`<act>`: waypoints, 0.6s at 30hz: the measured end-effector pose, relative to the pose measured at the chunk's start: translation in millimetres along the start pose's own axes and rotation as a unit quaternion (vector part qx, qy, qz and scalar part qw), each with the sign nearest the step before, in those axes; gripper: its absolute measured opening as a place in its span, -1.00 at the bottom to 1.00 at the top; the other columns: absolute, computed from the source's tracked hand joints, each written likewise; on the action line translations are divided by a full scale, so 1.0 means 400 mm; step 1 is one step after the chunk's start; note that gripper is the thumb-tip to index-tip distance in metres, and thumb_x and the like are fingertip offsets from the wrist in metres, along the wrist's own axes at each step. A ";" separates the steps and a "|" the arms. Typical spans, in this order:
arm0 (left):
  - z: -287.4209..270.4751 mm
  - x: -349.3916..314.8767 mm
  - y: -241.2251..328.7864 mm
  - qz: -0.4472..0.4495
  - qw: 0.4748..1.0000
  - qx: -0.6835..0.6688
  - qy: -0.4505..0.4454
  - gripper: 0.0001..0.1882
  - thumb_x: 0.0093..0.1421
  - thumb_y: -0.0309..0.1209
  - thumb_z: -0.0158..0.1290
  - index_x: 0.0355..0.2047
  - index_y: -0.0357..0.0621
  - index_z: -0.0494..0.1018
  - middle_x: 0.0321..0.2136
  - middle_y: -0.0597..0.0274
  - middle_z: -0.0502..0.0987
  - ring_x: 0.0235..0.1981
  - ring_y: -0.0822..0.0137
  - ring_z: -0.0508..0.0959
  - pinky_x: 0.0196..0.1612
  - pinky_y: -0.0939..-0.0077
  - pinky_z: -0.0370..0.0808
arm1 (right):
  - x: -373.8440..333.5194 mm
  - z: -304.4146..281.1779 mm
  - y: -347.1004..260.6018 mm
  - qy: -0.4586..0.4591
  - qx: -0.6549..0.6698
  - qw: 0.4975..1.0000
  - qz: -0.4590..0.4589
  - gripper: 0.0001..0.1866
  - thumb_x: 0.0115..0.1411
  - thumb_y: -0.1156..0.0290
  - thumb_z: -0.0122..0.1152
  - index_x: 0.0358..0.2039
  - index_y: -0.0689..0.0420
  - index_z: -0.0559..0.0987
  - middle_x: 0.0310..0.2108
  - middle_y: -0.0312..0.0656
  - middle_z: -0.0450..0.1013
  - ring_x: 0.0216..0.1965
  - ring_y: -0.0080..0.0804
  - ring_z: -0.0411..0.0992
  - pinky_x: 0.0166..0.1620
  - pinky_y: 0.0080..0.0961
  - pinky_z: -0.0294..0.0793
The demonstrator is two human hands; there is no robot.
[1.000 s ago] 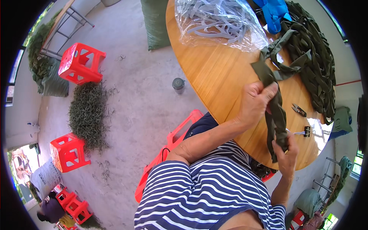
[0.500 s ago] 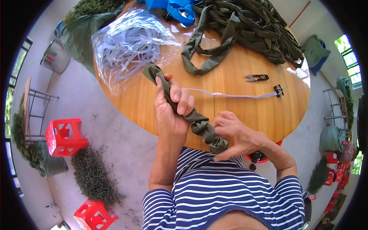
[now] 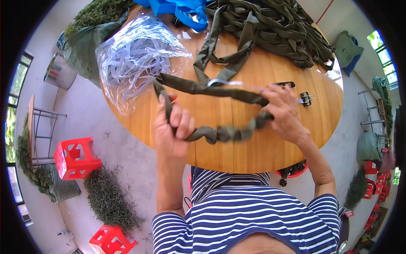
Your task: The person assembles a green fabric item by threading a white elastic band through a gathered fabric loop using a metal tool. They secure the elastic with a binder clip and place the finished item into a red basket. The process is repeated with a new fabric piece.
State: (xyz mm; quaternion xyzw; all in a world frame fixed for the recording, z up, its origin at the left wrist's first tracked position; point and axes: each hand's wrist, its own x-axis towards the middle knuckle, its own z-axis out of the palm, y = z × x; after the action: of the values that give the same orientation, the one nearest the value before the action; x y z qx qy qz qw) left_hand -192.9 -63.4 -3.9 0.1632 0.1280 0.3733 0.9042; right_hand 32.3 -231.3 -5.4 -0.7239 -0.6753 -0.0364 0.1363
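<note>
An olive-green fabric tube [image 3: 215, 91] stretches between my hands above the round wooden table, forming a long loop. My left hand [image 3: 173, 125] is closed round its left part, where the near side hangs bunched and twisted. At the loop's right end, my right hand [image 3: 285, 108] is closed on the tube, its fingers blurred by motion. A narrow white elastic strip [image 3: 230, 82] arches behind the tube toward a black binder clip [image 3: 306, 99] right of my right hand. Black thread snips [image 3: 285, 84] lie just beyond that hand, partly covered by it.
A clear plastic bag [image 3: 135, 59] of white strips lies at the table's left. Olive fabric tubes [image 3: 279, 34] are heaped at the far right, beside a blue bag [image 3: 186, 12]. Red stools [image 3: 76, 156] and a dark wiry bundle [image 3: 111, 197] occupy the floor at left.
My right hand has moved right and away from my body, taking hold of the tube. The bunched tube has opened into a wide loop. My left hand has shifted slightly left.
</note>
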 end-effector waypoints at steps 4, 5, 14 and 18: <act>-0.012 0.060 -0.029 0.054 0.997 -0.049 -0.015 -0.71 0.28 -0.20 -0.30 -0.30 -0.16 0.29 -0.76 0.40 0.12 -0.83 0.55 0.07 -0.80 0.67 -0.01 | -0.004 -0.032 -0.071 -0.101 0.150 0.983 -0.017 -0.57 -0.16 0.37 0.25 -0.20 0.12 0.46 0.04 -0.14 0.20 0.16 -0.13 0.01 0.16 -0.21 -0.05; -0.005 0.058 -0.032 0.062 0.997 -0.050 -0.022 -0.71 0.28 -0.20 -0.30 -0.29 -0.16 0.29 -0.75 0.40 0.12 -0.83 0.55 0.07 -0.80 0.67 -0.01 | 0.001 -0.068 -0.087 -0.111 0.190 0.976 -0.009 -0.54 -0.15 0.34 0.25 -0.17 0.12 0.45 0.04 -0.13 0.19 0.17 -0.12 0.00 0.17 -0.22 -0.05; 0.014 0.064 -0.033 0.123 0.992 -0.013 -0.003 -0.70 0.28 -0.17 -0.29 -0.28 -0.15 0.25 -0.76 0.42 0.10 -0.83 0.56 0.06 -0.81 0.68 -0.02 | -0.002 -0.034 -0.142 -0.119 0.140 0.982 -0.049 -0.77 -0.06 0.27 0.19 -0.50 0.18 0.52 0.03 -0.19 0.23 0.20 -0.19 -0.05 0.17 0.02 -0.22; -0.033 0.062 -0.004 0.105 0.994 0.005 0.010 -0.70 0.27 -0.16 -0.29 -0.31 -0.12 0.28 -0.76 0.43 0.11 -0.83 0.56 0.06 -0.79 0.65 0.01 | -0.030 -0.048 -0.082 -0.120 0.076 0.990 -0.017 -0.78 -0.07 0.32 0.20 -0.42 0.16 0.50 0.02 -0.24 0.24 0.20 -0.20 -0.05 0.18 0.00 -0.26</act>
State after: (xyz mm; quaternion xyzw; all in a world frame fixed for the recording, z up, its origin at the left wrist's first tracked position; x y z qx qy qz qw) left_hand -179.3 -44.2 -19.2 0.1761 0.1214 0.4670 0.8580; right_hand 1.5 -245.9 15.2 -0.6990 -0.6997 0.1005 0.1083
